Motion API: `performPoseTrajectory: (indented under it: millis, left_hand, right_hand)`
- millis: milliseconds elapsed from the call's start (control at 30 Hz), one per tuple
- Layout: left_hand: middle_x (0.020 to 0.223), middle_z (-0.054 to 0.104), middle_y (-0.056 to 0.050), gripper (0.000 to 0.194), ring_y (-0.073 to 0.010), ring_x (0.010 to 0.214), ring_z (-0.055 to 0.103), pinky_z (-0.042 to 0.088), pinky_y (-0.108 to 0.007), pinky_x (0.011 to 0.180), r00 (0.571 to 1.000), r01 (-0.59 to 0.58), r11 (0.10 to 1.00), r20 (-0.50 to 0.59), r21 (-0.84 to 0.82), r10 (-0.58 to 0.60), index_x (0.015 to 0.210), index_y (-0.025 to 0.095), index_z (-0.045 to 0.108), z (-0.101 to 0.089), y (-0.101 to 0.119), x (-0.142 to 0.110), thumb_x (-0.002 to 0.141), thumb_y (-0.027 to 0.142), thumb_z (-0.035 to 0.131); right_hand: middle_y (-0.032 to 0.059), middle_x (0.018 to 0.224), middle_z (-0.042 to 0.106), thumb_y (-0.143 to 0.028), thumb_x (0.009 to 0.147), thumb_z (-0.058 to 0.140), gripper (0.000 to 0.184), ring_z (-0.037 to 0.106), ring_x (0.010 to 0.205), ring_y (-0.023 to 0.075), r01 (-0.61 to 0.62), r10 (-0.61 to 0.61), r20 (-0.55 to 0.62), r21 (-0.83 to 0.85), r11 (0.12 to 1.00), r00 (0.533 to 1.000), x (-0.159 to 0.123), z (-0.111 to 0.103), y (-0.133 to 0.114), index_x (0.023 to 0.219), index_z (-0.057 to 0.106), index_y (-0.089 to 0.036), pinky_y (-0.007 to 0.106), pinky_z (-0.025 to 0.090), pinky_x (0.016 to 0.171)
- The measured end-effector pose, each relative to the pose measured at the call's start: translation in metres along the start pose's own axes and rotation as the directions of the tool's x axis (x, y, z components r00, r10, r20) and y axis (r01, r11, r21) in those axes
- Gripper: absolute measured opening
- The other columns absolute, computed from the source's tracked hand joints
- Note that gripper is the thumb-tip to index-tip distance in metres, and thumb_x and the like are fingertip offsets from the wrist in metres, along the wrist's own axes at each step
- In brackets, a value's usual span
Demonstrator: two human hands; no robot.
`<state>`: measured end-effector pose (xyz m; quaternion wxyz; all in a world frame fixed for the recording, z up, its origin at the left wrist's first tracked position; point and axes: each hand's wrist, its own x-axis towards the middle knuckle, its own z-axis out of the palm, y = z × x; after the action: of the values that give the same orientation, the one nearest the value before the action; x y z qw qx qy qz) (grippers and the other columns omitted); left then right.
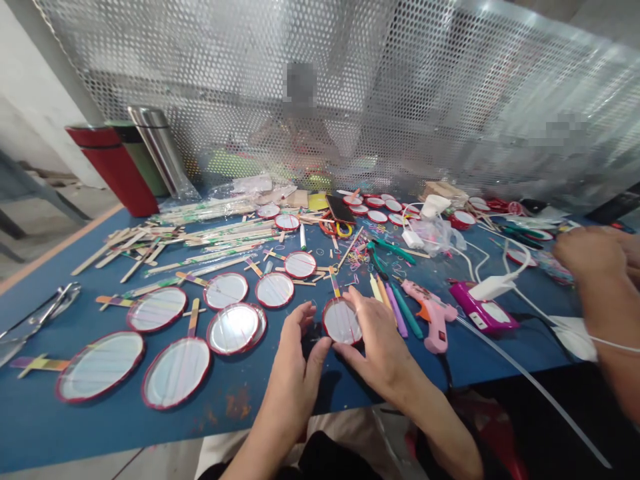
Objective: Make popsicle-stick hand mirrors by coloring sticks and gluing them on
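A red-rimmed round lid point(341, 321) with a coloured craft stick as its neck, like a toy banjo, lies flat in front of me with its stick pointing away. My right hand point(383, 343) grips the lid's right side, thumb at the lower rim and fingers at the upper rim. Just left of the lid is my left hand point(296, 350), fingers curved and apart, holding nothing; its thumb tip comes close to the rim. To the left lie several similar toy banjos point(177, 373), and a stacked pair of lids point(233, 328) sits nearer my left hand.
Right of my hands are glue sticks point(400, 313), a pink glue gun point(434, 320) and a purple power strip point(483, 308) with white cables. Green pliers point(380, 257), rubber bands point(356, 252) and wooden sticks point(215, 237) lie behind. A co-worker's hand point(590, 253) is at far right. Bottles point(113, 167) stand back left.
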<state>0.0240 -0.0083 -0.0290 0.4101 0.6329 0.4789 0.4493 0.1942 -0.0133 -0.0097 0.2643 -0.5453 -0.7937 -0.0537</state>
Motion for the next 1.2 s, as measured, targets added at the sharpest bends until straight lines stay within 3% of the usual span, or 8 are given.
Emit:
performPoseTrajectory:
  millis: [333, 567, 767, 1200]
  left_hand:
    - [0.096, 0.070, -0.008, 0.032, -0.0225, 0.092, 0.066, 0.053, -0.033, 0.078, 0.988, 0.073, 0.971, 0.148, -0.226, -0.040, 0.109, 0.018, 0.056, -0.009, 0.009, 0.001, 0.086, 0.039, 0.061]
    - [0.091, 0.071, -0.005, 0.025, -0.0189, 0.085, 0.065, 0.051, -0.029, 0.076, 0.980, 0.107, 0.965, 0.187, -0.239, -0.062, 0.101, 0.018, 0.062, -0.011, 0.013, 0.000, 0.086, 0.038, 0.062]
    - [0.086, 0.070, -0.004, 0.025, -0.0188, 0.082, 0.064, 0.051, -0.028, 0.074, 0.981, 0.133, 0.962, 0.168, -0.238, -0.094, 0.096, 0.017, 0.063, -0.011, 0.015, 0.000, 0.084, 0.039, 0.063]
    - [0.074, 0.066, -0.001, 0.025, -0.0143, 0.065, 0.057, 0.047, -0.023, 0.059, 0.975, 0.213, 0.927, 0.131, -0.310, -0.180, 0.084, 0.016, 0.065, -0.014, 0.021, 0.001, 0.080, 0.041, 0.063]
  right_hand:
    - [0.0192, 0.130, 0.058, -0.025, 0.089, 0.056, 0.069, 0.052, 0.124, 0.0299, 0.209, -0.213, 0.034, 0.085, 0.974, 0.976, -0.013, -0.033, -0.025, 0.148, 0.022, -0.009, 0.057, 0.038, 0.107]
    - [0.0189, 0.130, 0.060, -0.019, 0.091, 0.053, 0.064, 0.051, 0.125, 0.0281, 0.315, -0.315, -0.020, -0.007, 0.949, 0.949, -0.015, -0.030, -0.028, 0.147, 0.026, -0.006, 0.057, 0.035, 0.109]
    - [0.0186, 0.129, 0.061, -0.018, 0.091, 0.053, 0.052, 0.049, 0.127, 0.0271, 0.331, -0.333, -0.059, -0.040, 0.943, 0.941, -0.017, -0.025, -0.031, 0.138, 0.038, -0.003, 0.055, 0.032, 0.111]
    - [0.0184, 0.131, 0.061, -0.020, 0.094, 0.052, 0.041, 0.047, 0.129, 0.0283, 0.368, -0.372, -0.048, -0.081, 0.926, 0.927, -0.015, -0.025, -0.038, 0.130, 0.047, -0.001, 0.053, 0.027, 0.112]
